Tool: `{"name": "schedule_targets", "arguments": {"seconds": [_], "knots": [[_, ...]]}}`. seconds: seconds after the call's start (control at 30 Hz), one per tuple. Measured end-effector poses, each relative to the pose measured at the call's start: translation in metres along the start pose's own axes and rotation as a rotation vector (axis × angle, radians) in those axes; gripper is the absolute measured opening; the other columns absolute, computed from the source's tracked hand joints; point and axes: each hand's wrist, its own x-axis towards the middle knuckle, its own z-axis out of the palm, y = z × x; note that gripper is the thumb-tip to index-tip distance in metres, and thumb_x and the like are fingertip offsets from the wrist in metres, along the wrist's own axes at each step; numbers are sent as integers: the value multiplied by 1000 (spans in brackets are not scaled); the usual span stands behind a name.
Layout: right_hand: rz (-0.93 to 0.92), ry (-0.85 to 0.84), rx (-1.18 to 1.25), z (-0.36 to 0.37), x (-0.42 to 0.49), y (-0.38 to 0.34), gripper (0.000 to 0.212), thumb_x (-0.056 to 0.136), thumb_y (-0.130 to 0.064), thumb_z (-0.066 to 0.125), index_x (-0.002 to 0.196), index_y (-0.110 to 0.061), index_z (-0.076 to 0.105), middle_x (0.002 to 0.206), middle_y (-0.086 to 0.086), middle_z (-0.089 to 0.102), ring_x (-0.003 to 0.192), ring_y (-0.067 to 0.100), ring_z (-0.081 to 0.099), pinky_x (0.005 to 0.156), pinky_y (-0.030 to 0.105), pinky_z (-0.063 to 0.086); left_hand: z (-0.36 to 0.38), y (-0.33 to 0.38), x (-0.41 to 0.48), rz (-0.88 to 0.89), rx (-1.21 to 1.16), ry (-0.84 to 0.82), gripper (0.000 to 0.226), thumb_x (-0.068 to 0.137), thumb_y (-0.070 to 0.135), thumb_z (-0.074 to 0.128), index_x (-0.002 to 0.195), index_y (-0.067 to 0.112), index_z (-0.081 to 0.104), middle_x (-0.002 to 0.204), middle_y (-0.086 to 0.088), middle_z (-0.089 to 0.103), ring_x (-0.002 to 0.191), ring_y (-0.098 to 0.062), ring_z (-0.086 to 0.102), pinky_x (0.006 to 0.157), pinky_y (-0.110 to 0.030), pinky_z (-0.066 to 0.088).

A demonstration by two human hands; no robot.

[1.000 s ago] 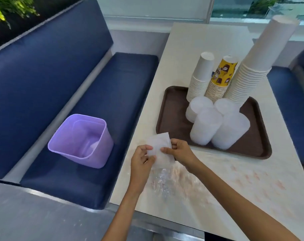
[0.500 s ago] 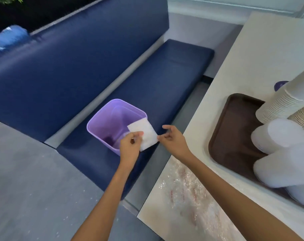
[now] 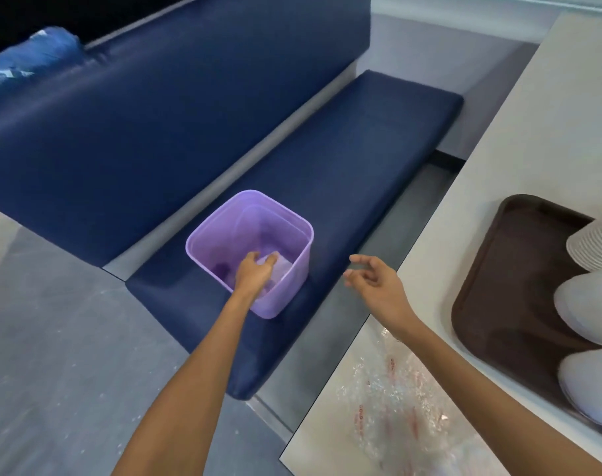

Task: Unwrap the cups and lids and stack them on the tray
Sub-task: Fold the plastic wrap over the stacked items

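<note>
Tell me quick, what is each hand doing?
Left hand: inside the purple bin, at the white paper; grip cannot be told.
Right hand: open, holding nothing.

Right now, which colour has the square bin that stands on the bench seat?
The bin is a pale, see-through purple. The head view, the only one, shows it well.

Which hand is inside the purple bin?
The left hand: it reaches down inside the purple bin, by a white paper. The right hand hangs open in the air beside the table, holding nothing.
</note>
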Motion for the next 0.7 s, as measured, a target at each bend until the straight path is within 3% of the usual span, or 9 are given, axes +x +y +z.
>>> {"name": "schedule_targets", "arguments": {"seconds": [0.13, 0.27, 0.4, 0.53, 0.6, 0.7], "knots": [[-17, 5, 98, -6, -8, -4, 19, 94, -10, 56, 111, -18, 57, 94, 10, 69, 85, 17, 67, 88, 26, 52, 2, 12, -28, 129, -79, 87, 36, 94, 20, 57, 127, 7, 53, 129, -6, 57, 112, -21, 54, 91, -26, 41], [-39, -18, 148, -18, -31, -9, 20, 93, -7, 56, 100, -24, 60, 88, 5, 68, 75, 9, 68, 82, 23, 54, 12, 36, -80, 319, -229, 134, 19, 92, 4, 53, 109, 10, 62, 102, 0, 65, 94, -18, 62, 85, -24, 48], [-55, 26, 95, -51, -72, -10, 24, 93, -1, 51, 99, -21, 62, 86, 4, 69, 71, 8, 67, 68, 15, 51, 29, 59, -153, 484, -325, -56, 23, 91, -2, 55, 98, 19, 61, 83, 3, 65, 68, -2, 62, 70, -12, 49], [-42, 111, 29, -89, -111, 0, 22, 92, -1, 55, 101, -20, 62, 90, 4, 69, 81, 17, 68, 75, 18, 53, 51, 64, -209, 545, -268, -216, 26, 88, 4, 62, 95, 29, 63, 84, 2, 69, 79, -15, 67, 74, -25, 54], [-37, 173, -9, -110, -133, 12, 17, 90, -6, 61, 100, -20, 64, 90, 0, 67, 85, 18, 66, 81, 24, 54, 66, 65, -236, 581, -179, -276, 21, 89, 8, 63, 96, 28, 62, 88, 5, 69, 82, -14, 66, 73, -20, 54], [-89, 290, -112, -138, -164, 33, 18, 87, -6, 64, 98, -20, 66, 85, -14, 65, 80, 9, 64, 77, 20, 51, 86, 61, -267, 652, -27, -330, 19, 89, 9, 62, 100, 25, 61, 91, 3, 68, 79, -11, 64, 66, -8, 49]]}}
